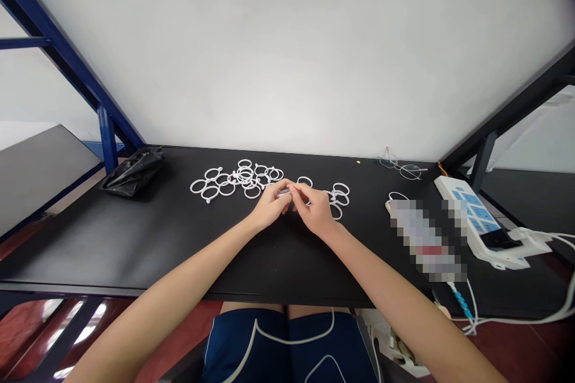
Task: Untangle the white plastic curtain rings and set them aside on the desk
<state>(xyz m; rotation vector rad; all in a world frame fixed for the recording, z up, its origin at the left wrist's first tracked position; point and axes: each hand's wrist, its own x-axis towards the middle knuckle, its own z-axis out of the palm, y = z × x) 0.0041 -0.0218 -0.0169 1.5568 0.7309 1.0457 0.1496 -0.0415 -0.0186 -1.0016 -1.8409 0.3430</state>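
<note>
My left hand [269, 206] and my right hand [315, 208] meet over the middle of the black table, fingertips pinched together. Between them shows part of a white ring [284, 192], mostly covered by the fingers. Beyond my left hand lies a loose cluster of white rings [245, 175], some with a small round knob on the rim. Beside my right hand a smaller group of white rings [340, 194] overlaps, and a single ring [304, 181] rests just past the fingertips.
A crumpled black plastic bag [135, 172] lies at the far left of the table [112, 239]. On the right are eyeglasses [399, 166], a blurred-out device [424, 242] on a cable, and a white power strip [476, 221] with plugs. A pale wall [287, 60] rises behind.
</note>
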